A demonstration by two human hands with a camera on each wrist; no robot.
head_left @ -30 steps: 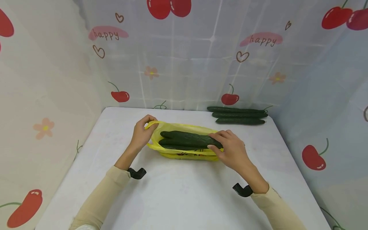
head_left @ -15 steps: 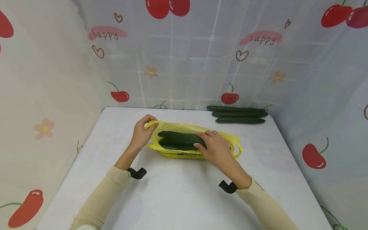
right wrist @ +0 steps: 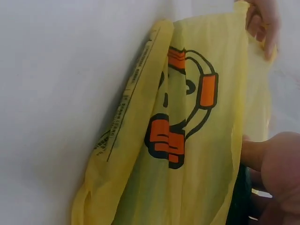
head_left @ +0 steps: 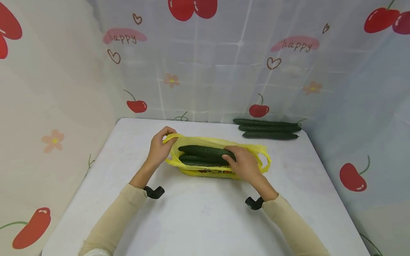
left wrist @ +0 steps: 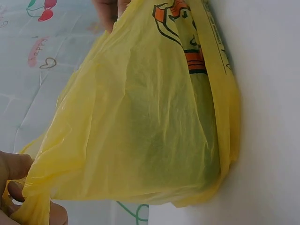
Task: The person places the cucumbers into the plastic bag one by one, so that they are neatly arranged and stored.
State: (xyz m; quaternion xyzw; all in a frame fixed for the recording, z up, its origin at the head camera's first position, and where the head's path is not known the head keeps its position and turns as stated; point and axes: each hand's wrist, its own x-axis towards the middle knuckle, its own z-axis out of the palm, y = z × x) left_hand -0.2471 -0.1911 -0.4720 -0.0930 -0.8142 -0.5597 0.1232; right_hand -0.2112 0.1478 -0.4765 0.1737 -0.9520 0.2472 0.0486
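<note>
The yellow bag [head_left: 192, 173] sits around the middle of the table [head_left: 205, 217], its long mouth gaping upward and running from left to right. At its left end the left hand [head_left: 160, 146] grips the plastic, thumb and fingers closed around a bunched piece of the rim (the left wrist view shows the folds gathered between them). Toward the right end, the right hand [head_left: 245, 163] holds the right end of the upper cucumber [head_left: 205, 151], fingers over the far side and thumb on the near side. That cucumber lies lengthwise in the mouth of the bag, over other cucumbers [head_left: 200, 159] inside, whose right ends are hidden by the hand and the bag. A loose handle loop [head_left: 267, 163] of the bag sticks out just right of the right hand. The bag's near side bears a cartoon print [right wrist: 180, 108] in black and orange. At the far right of the table, well apart from the bag, three cucumbers [head_left: 270, 128] lie roughly parallel, left to right. Behind the table's far edge hangs a pale cloth [head_left: 211, 64] printed with cherries, hearts, flowers and the word "happy".
</note>
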